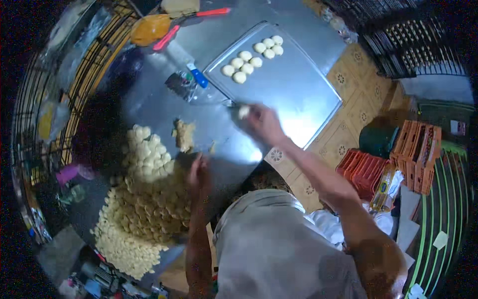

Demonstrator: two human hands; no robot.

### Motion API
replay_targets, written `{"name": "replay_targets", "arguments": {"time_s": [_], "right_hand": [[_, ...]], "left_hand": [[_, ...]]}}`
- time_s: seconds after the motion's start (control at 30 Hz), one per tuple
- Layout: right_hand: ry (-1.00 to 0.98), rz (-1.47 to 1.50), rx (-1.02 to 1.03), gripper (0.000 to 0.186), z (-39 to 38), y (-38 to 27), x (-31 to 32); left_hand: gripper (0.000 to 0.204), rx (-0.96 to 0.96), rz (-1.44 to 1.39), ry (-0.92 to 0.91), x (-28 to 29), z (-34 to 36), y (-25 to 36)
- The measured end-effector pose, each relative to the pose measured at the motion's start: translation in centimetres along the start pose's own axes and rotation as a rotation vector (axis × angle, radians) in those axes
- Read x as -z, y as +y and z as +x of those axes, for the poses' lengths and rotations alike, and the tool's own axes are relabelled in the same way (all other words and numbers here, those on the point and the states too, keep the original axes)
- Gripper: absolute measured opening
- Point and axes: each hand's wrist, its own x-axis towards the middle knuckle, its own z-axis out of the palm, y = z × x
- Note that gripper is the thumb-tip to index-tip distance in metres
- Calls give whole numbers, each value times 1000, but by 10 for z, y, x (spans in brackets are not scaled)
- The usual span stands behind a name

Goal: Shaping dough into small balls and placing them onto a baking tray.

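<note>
My right hand, a little blurred, is at the near left edge of a metal baking tray, closed with a pale dough ball at its fingertips. On the tray sit two clusters of round dough balls. Lower and to the left, my left hand has its fingers curled together low over the metal table; whatever is in them is hidden. Beside it lies a rough yellowish lump, with a small scrap nearby. A heap of pale dough pieces spreads left of that hand, partly in shadow.
A blue-handled scraper and a dark flat blade lie left of the tray. Red-handled tools rest by an orange mound at the back. Plastic crates stand on the tiled floor to the right, racks beyond.
</note>
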Motion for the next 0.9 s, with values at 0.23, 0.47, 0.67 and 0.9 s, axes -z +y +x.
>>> {"name": "replay_targets", "arguments": {"time_s": [0.23, 0.47, 0.67, 0.9], "right_hand": [[388, -262, 33, 21, 151, 69, 152], [511, -590, 29, 47, 168, 134, 119], [449, -184, 184, 43, 83, 68, 106], [-4, -137, 317, 25, -22, 12, -38]], "left_hand": [[47, 289, -71, -197, -13, 7, 37], [49, 687, -89, -129, 34, 11, 58], [30, 238, 74, 174, 93, 66, -50], [10, 38, 552, 6, 119, 124, -15]]}}
